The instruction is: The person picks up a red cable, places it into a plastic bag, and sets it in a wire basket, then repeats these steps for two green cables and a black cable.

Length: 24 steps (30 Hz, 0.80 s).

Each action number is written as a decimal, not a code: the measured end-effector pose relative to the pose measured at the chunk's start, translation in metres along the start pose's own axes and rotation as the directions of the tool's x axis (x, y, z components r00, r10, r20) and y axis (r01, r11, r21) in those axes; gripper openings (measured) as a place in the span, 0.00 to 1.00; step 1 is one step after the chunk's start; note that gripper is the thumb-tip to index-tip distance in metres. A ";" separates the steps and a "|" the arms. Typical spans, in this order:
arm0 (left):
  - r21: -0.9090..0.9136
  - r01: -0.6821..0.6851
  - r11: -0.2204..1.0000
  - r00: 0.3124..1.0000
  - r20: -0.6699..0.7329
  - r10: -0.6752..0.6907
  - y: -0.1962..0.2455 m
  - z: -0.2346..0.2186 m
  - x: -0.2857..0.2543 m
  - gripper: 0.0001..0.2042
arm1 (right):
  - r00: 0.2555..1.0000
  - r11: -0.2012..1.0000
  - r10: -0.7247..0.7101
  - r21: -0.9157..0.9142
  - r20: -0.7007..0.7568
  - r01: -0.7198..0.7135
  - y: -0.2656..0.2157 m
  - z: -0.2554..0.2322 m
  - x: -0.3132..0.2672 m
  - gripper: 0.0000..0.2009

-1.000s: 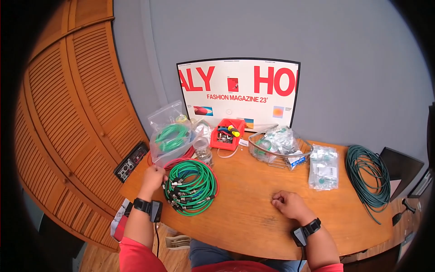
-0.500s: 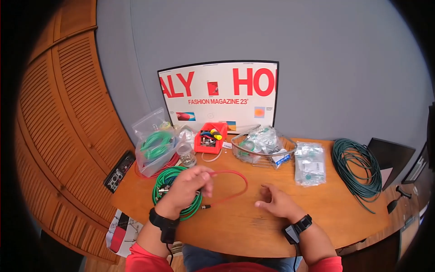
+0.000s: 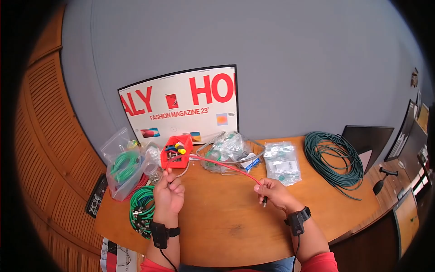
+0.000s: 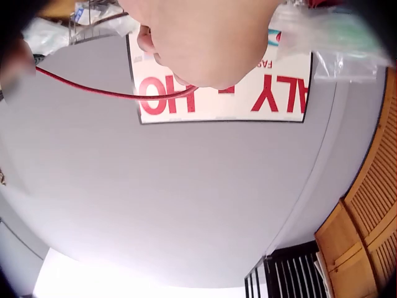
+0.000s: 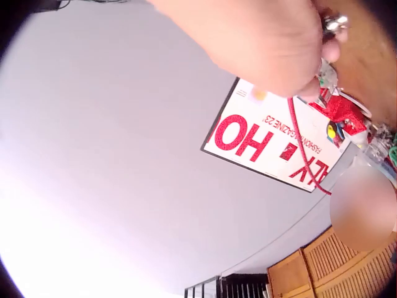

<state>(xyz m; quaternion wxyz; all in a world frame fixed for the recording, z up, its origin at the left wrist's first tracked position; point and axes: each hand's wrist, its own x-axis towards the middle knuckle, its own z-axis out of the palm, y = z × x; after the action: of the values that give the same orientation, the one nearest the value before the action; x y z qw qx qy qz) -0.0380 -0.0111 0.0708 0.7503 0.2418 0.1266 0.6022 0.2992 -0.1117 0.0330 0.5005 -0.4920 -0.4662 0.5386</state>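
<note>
A red cable [image 3: 224, 165] is stretched in the air between both hands, bowing slightly upward. The left hand [image 3: 169, 194] pinches its left end at the fingertips, in front of the red bin. Thumb and fingers of the right hand [image 3: 277, 195] grip the other end, where a dark connector with a metal tip [image 3: 265, 201] sticks out below. In the left wrist view the cable [image 4: 118, 95] runs from under the left hand [image 4: 201, 37]. The right wrist view shows the right hand [image 5: 260, 43] with a shiny connector [image 5: 335, 25] beside it.
Coiled green cables [image 3: 141, 211] lie left of the left hand. Behind stand a bag of green cable [image 3: 124, 168], a jar, a red bin [image 3: 185, 141] with tools and a wire basket [image 3: 230, 168]. Flat plastic packets [image 3: 283, 164] and a dark green coil [image 3: 333, 158] lie right.
The left hand has moved forward with the red cable, away from the green coils. The right hand has taken hold of the cable's other end. The head view has turned to the right.
</note>
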 end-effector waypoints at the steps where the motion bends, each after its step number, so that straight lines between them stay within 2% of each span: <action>1: -0.037 0.012 0.999 0.999 -0.035 -0.013 -0.003 -0.015 0.003 0.07 | 0.997 0.999 0.028 -0.020 -0.065 -0.030 -0.001 -0.004 0.000 0.11; 2: -0.074 0.022 0.997 0.997 -0.072 -0.027 -0.006 -0.029 0.006 0.07 | 0.990 0.997 0.057 -0.039 -0.129 -0.062 -0.001 -0.007 0.000 0.11; 3: -0.119 0.042 0.992 0.995 -0.083 -0.052 -0.006 -0.031 0.006 0.08 | 0.974 0.946 -0.070 -0.323 -0.214 -0.003 0.002 -0.007 0.005 0.10; 4: -0.127 0.047 0.991 0.994 -0.087 -0.058 -0.008 -0.033 0.009 0.08 | 0.974 0.945 -0.064 -0.328 -0.218 -0.011 0.005 -0.008 0.005 0.10; 5: -0.065 0.010 0.998 0.997 -0.079 -0.015 -0.009 -0.036 0.008 0.08 | 0.952 0.811 -0.198 -0.584 -0.235 0.025 0.008 -0.006 0.003 0.10; 6: 0.003 -0.026 1.000 0.997 -0.074 0.027 -0.009 -0.033 0.004 0.09 | 0.923 0.612 -0.326 -0.790 -0.206 0.040 0.006 0.003 -0.002 0.11; 7: 0.003 -0.026 1.000 0.996 -0.086 0.027 -0.010 -0.027 0.000 0.09 | 0.927 0.614 -0.316 -0.789 -0.202 0.038 0.005 0.012 -0.005 0.11; 9: 0.184 -0.061 0.981 0.994 0.101 0.043 -0.023 -0.015 -0.009 0.11 | 0.964 0.359 -0.267 -0.930 -0.023 0.077 0.002 0.030 -0.011 0.13; 10: 0.179 -0.064 0.982 0.995 0.089 0.049 -0.028 -0.016 -0.012 0.11 | 0.966 0.354 -0.258 -0.932 -0.013 0.082 -0.001 0.039 -0.016 0.13; 11: 0.451 -0.093 0.888 0.988 0.150 0.027 -0.033 -0.017 -0.014 0.12 | 0.982 0.329 -0.137 -0.929 0.133 0.172 -0.005 0.048 -0.021 0.14; 12: 0.683 -0.130 0.719 0.979 0.202 -0.015 -0.038 -0.018 -0.016 0.13 | 0.962 0.316 -0.011 -0.912 0.273 0.262 -0.008 0.057 -0.025 0.15; 13: 0.681 -0.129 0.721 0.980 0.197 -0.010 -0.046 -0.016 -0.019 0.13 | 0.961 0.313 -0.005 -0.912 0.277 0.265 -0.008 0.067 -0.030 0.15; 15: 0.788 -0.121 0.603 0.921 0.316 -0.228 -0.062 -0.012 -0.023 0.12 | 0.871 0.489 -0.075 -0.743 0.486 0.456 -0.007 0.082 -0.036 0.14; 16: 0.788 -0.117 0.605 0.922 0.313 -0.230 -0.066 -0.010 -0.024 0.12 | 0.872 0.491 -0.071 -0.744 0.485 0.454 -0.008 0.085 -0.036 0.14; 18: 0.828 -0.051 0.559 0.831 0.345 -0.436 -0.070 -0.006 -0.029 0.13 | 0.800 0.481 -0.383 -0.640 0.462 0.599 -0.010 0.087 -0.035 0.09; 19: 0.824 0.034 0.565 0.835 0.287 -0.469 -0.072 -0.008 -0.030 0.14 | 0.803 0.485 -0.379 -0.641 0.459 0.595 -0.012 0.085 -0.034 0.09; 20: 0.824 0.039 0.565 0.834 0.284 -0.472 -0.071 -0.008 -0.030 0.14 | 0.782 0.465 -0.497 -0.645 0.376 0.606 -0.016 0.082 -0.033 0.08; 21: 0.816 0.128 0.564 0.802 0.250 -0.543 -0.067 -0.008 -0.028 0.15 | 0.742 0.444 -0.606 -0.652 0.287 0.615 -0.020 0.078 -0.031 0.07; 22: 0.804 0.215 0.554 0.761 0.217 -0.611 -0.065 -0.008 -0.028 0.16 | 0.744 0.447 -0.604 -0.651 0.285 0.613 -0.022 0.074 -0.029 0.07; 23: 0.804 0.218 0.553 0.760 0.216 -0.613 -0.065 -0.007 -0.029 0.16 | 0.747 0.459 -0.636 -0.682 0.195 0.569 -0.024 0.068 -0.027 0.06; 24: 0.765 0.209 0.609 0.771 0.254 -0.584 -0.065 -0.006 -0.031 0.16 | 0.741 0.472 -0.664 -0.709 0.104 0.523 -0.023 0.062 -0.025 0.05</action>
<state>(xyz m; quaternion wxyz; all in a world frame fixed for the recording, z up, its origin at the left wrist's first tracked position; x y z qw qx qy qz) 0.0069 -0.0497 0.0292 0.7253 0.6122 0.2058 0.2385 0.2396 -0.1358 0.0627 0.4718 -0.4966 -0.7259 0.0634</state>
